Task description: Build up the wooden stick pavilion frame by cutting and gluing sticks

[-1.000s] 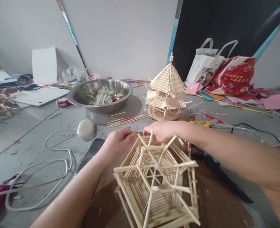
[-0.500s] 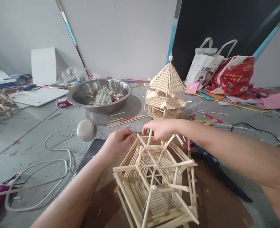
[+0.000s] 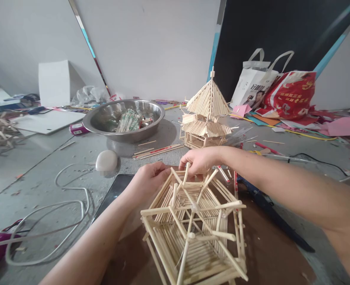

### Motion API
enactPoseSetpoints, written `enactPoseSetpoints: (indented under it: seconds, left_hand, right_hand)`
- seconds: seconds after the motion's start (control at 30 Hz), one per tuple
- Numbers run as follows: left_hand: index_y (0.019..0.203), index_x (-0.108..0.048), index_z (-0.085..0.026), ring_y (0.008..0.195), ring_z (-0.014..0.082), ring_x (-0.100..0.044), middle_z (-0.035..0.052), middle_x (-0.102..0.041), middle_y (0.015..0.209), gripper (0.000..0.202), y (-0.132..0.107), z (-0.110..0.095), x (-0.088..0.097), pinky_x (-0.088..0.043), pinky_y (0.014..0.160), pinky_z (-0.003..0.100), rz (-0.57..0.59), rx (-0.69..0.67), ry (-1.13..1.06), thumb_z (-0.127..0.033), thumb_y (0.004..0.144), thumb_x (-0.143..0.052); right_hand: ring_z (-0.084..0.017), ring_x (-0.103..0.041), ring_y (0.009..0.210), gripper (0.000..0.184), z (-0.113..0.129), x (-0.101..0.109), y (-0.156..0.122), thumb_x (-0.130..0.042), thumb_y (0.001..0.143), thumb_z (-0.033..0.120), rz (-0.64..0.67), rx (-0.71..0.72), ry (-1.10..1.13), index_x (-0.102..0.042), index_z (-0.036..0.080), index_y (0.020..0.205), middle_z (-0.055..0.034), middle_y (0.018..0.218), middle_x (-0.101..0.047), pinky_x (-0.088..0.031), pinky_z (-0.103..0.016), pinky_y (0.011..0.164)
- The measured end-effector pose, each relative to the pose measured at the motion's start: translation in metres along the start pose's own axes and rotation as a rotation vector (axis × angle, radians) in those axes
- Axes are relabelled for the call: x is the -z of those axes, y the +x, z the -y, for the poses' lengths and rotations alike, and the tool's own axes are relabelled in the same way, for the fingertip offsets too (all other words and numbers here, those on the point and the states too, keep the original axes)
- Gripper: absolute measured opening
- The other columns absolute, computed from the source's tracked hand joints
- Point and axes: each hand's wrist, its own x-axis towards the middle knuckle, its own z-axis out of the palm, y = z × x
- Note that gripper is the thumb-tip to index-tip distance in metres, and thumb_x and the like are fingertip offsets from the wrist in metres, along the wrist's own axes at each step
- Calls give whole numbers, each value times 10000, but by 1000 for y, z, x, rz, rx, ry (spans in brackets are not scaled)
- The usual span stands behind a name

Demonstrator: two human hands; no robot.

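Pale stick frame (image 3: 195, 208), open spoked top, resting on brown surface (image 3: 275, 255).

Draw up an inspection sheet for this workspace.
Surface: flat brown board on grey concrete floor.
Job's things: open, many-sided pale-wood stick frame on the board.
Clutter: round silver metal basin holding clear-wrapped packets; loose thin sticks.
Hands: left hand by the frame's far-left edge, right hand at its far side; grips unclear.
Cables: looping white cable left; thin black cable right.
Surroundings: tiered pale-wood stick pagoda; white bag; red printed bag.
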Motion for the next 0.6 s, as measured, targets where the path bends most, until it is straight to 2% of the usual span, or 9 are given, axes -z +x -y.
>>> enactPoseSetpoints:
  seconds: [0.1, 0.23, 0.3, 0.5, 0.6]
  left_hand:
    - [651, -591, -151, 570, 146, -499, -3, -584, 596, 345, 1, 0, 0, -373, 502, 227, 7, -2, -3, -463, 723, -462]
    - [669, -600, -154, 590, 154, -514, 4, -599, 615, 342, 1, 0, 1, -382, 512, 229, 27, -4, -5, -462, 724, -461]
    - [690, -604, -154, 612, 162, -525, 9, -606, 632, 345, 0, 0, 2, -390, 523, 232, 37, -3, -8, -463, 730, -457]
    - [714, -607, -154, 619, 155, -521, 10, -603, 652, 330, 0, -1, 2, -403, 538, 232, 51, -6, -44, -449, 741, -463]
    - [700, -604, -153, 616, 151, -518, 12, -603, 650, 318, 0, -1, 1, -410, 547, 233, 42, -9, -70, -443, 734, -480]
  right_hand:
    - [-91, -545, 551, 302, 0, 1, 0, -552, 654, 280, -7, 20, -105, -585, 148, 924, 11, 663, -618, -390, -206, 549]
    - [-112, -549, 630, 403, 2, 2, -2, -539, 683, 455, -56, 86, -230, -593, 148, 939, -49, 813, -641, -383, -208, 544]
    - [-114, -547, 636, 432, 2, 0, -3, -500, 709, 504, -75, 95, -244, -591, 146, 933, -62, 826, -641, -381, -207, 542]
    - [-93, -538, 575, 382, -2, -4, -11, -428, 776, 476, -114, 57, -90, -586, 134, 842, -45, 741, -646, -386, -200, 533]
    - [-94, -545, 578, 308, -6, -4, -14, -447, 776, 398, -127, 25, -79, -577, 132, 859, -42, 743, -646, -386, -196, 528]
